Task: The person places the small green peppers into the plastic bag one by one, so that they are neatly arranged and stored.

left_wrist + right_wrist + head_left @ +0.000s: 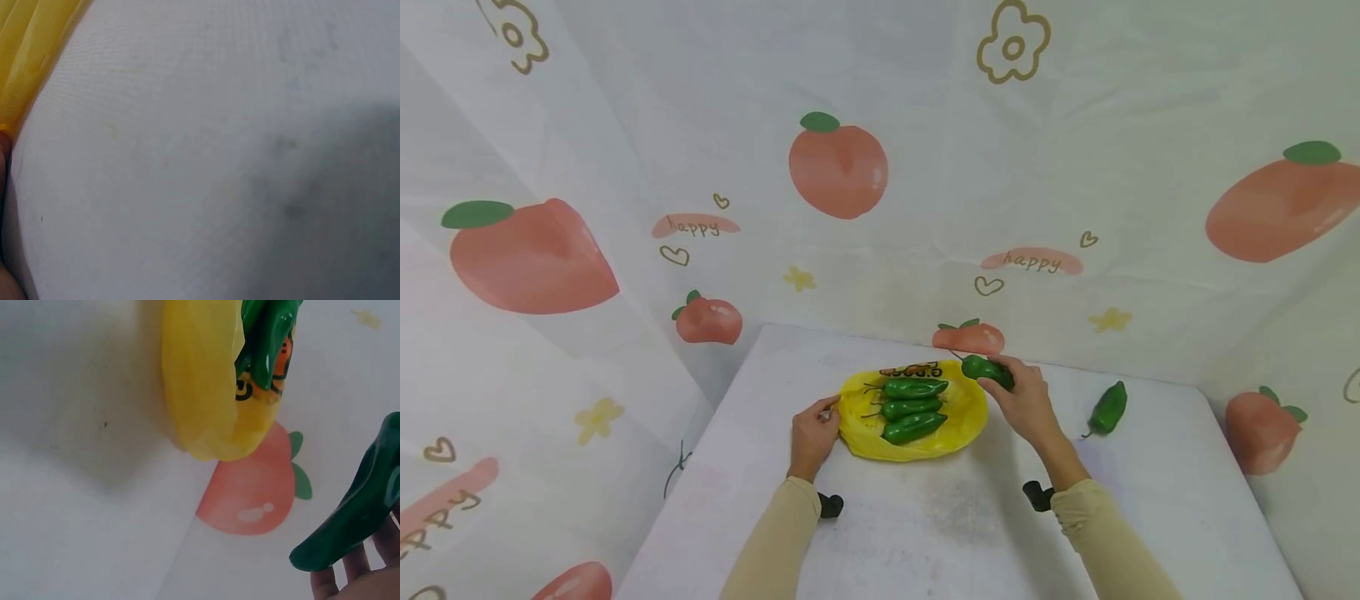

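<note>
A yellow plastic bag (pixel 859 442) lies opened out on the table, with three green peppers (pixel 913 408) side by side in it. My left hand (pixel 814 435) pinches the bag's left edge between thumb and fingers; in the left wrist view only a sliver of that hand and the bag's side (pixel 31 56) show. My right hand (pixel 1021 400) holds another green pepper (pixel 981 368) over the bag's right rim, its stem pointing left. In the right wrist view the fingers (pixel 356 562) lie along this pepper (pixel 350 525), clear of the bag.
One more green pepper (pixel 1107 410) lies on the white table (pixel 940 533) to the right of my right hand. A white curtain (pixel 925 250) printed with peaches and flowers stands behind the table and along its sides.
</note>
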Demonstrator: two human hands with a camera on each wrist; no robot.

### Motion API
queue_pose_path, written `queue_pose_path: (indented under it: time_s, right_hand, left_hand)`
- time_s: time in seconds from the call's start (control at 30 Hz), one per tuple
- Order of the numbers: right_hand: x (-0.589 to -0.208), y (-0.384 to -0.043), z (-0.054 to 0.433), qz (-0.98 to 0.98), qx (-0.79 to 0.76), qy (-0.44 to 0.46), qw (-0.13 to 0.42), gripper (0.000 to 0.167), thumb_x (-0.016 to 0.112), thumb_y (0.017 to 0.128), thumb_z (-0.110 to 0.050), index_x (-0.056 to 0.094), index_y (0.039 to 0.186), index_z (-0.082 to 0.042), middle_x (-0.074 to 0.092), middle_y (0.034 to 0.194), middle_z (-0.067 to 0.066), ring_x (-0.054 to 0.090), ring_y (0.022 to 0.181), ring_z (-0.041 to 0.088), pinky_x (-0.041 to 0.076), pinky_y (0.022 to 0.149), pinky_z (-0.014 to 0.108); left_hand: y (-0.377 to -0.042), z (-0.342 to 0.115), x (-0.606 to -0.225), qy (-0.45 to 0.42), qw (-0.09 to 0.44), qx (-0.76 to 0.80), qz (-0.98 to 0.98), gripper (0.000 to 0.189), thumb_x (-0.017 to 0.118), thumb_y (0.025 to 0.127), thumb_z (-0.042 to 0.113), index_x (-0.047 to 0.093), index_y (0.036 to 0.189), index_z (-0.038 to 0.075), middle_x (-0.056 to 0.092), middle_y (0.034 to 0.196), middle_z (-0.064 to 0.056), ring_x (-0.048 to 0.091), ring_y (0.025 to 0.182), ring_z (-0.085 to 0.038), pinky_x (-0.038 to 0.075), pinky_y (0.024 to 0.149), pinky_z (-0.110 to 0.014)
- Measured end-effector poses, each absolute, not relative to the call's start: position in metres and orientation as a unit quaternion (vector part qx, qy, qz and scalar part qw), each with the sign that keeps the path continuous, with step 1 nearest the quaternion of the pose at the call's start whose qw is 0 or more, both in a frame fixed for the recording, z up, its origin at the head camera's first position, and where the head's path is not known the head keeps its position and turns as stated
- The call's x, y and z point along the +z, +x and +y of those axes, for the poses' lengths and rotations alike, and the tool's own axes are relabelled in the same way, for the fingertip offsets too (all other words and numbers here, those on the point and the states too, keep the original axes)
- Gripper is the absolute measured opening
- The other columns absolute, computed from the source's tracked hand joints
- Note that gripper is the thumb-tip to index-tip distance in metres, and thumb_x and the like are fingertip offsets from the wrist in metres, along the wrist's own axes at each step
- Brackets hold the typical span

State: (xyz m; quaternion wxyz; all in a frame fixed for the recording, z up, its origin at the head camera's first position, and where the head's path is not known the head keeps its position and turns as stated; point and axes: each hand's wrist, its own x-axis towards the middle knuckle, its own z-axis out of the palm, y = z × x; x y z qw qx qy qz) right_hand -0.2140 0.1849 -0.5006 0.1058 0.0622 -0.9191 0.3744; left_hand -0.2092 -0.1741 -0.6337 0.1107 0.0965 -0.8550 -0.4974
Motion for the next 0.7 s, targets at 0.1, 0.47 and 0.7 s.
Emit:
queue_pose_path:
  time_s: [0.1, 0.47, 0.7]
  right_hand:
    - [-0.501, -0.214, 0.181, -0.918, 0.377, 0.075, 0.101, 0.049, 0.074, 0.094, -0.025, 0.061, 0.137, -0.006, 0.067, 0.134, 0.017, 0.050, 0.107, 0.034, 0.052, 0.089, 0.046]
    - [-0.500, -0.217, 0.165, -0.915, 0.378, 0.127, 0.067, 0.046, 0.076, 0.091, -0.026, 0.064, 0.134, -0.013, 0.070, 0.127, 0.012, 0.049, 0.104, 0.032, 0.031, 0.083, 0.042]
    - [-0.503, -0.219, 0.152, -0.911, 0.384, 0.138, 0.053, 0.046, 0.073, 0.094, -0.024, 0.061, 0.136, -0.010, 0.067, 0.132, 0.011, 0.047, 0.105, 0.029, 0.048, 0.086, 0.038]
  left_hand:
    - [-0.209, -0.174, -0.633, 0.094, 0.112, -0.493, -0.858, 0.026, 0.065, 0.095, 0.018, 0.078, 0.117, 0.023, 0.075, 0.094, -0.004, 0.053, 0.050, -0.015, 0.046, 0.049, -0.024]
    - [-0.210, -0.173, -0.633, 0.103, 0.101, -0.494, -0.857, 0.025, 0.066, 0.096, 0.020, 0.078, 0.118, 0.024, 0.075, 0.097, -0.004, 0.054, 0.052, -0.016, 0.047, 0.050, -0.024]
    - [-0.210, -0.172, -0.632, 0.110, 0.097, -0.494, -0.857, 0.025, 0.066, 0.097, 0.021, 0.078, 0.118, 0.024, 0.075, 0.106, -0.003, 0.054, 0.054, -0.015, 0.048, 0.052, -0.023]
